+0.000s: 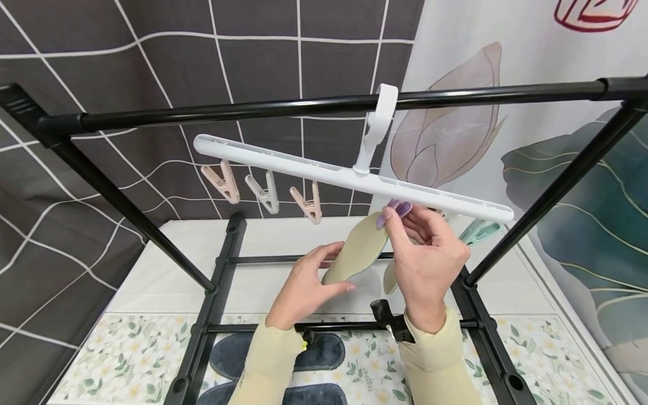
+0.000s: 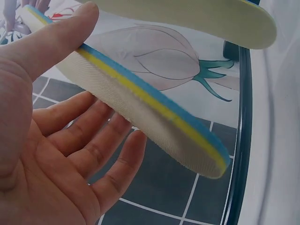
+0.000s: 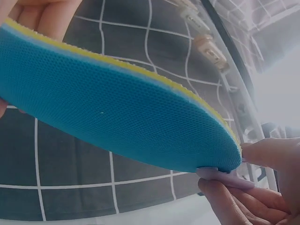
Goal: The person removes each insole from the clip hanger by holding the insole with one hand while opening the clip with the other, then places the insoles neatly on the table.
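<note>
A pale insole (image 1: 356, 247) with a blue mesh underside (image 3: 108, 103) and a yellow edge layer hangs tilted below the white clip hanger (image 1: 283, 167). My left hand (image 1: 307, 284) holds its lower part between thumb and fingers. At the insole's upper end, my right hand (image 1: 430, 261) pinches a purple clothespin (image 1: 402, 208); its jaws straddle the insole's tip in the right wrist view. A second insole (image 1: 390, 279) hangs behind the right hand, its upper part hidden. A teal clothespin (image 1: 478, 230) sits under the hanger's right end.
The hanger's hook (image 1: 382, 115) rests over a black rack bar (image 1: 243, 111). Pink clothespins (image 1: 223, 181) and a grey clothespin (image 1: 264, 192) dangle from its left half. Lower black rack bars (image 1: 344, 326) cross above the floor. Dark slippers (image 1: 319, 351) stand below. Curtains surround the rack.
</note>
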A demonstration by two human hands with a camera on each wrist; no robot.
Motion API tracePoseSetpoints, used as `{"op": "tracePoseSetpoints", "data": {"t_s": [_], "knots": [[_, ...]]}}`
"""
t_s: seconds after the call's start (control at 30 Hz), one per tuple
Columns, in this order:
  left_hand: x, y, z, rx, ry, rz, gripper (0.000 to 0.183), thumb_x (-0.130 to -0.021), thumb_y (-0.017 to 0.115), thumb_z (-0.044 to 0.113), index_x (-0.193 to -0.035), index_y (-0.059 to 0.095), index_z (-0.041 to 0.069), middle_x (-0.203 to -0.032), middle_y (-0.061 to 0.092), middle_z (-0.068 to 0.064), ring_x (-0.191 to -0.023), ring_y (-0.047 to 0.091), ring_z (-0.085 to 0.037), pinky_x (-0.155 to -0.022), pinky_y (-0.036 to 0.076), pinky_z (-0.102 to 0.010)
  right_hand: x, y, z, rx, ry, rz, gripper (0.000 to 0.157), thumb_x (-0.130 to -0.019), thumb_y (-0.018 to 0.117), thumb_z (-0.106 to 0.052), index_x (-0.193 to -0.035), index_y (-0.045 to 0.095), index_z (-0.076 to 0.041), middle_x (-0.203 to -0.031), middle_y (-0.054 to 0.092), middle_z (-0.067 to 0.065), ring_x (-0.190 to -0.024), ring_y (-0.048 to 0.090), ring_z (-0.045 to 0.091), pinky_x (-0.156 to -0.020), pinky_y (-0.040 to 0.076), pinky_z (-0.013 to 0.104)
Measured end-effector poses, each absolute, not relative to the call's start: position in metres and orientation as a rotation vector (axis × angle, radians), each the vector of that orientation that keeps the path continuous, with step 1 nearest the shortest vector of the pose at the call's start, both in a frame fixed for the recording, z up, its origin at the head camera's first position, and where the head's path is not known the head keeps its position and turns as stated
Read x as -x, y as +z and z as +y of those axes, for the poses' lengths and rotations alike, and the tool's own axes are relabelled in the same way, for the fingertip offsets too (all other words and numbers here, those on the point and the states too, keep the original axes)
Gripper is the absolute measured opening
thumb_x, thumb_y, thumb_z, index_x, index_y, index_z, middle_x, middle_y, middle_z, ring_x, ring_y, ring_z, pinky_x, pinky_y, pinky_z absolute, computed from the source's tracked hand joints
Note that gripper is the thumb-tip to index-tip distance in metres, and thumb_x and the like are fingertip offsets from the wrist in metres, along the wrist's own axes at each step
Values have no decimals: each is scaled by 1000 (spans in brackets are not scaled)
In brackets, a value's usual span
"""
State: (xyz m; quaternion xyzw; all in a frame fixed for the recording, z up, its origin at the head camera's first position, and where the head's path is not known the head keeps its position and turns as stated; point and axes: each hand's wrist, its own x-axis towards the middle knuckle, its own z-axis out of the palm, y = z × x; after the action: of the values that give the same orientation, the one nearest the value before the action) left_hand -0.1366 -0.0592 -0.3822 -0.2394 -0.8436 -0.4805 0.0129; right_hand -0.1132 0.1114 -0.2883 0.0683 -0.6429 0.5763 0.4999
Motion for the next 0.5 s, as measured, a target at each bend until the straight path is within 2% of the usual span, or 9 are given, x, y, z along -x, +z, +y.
{"op": "tracePoseSetpoints", "data": {"t_s": [0.5], "knots": [[135,-382,-58,795,-1484,-2606,73,-72,77,42,-135,44,32,-123,52,13,-111,50,-6,-92,46,-34,107,-279,113,-175,1425,-1513,16,-74,74,2,-88,70,9,-80,68,21,-70,69,19,-65,55,26]]}}
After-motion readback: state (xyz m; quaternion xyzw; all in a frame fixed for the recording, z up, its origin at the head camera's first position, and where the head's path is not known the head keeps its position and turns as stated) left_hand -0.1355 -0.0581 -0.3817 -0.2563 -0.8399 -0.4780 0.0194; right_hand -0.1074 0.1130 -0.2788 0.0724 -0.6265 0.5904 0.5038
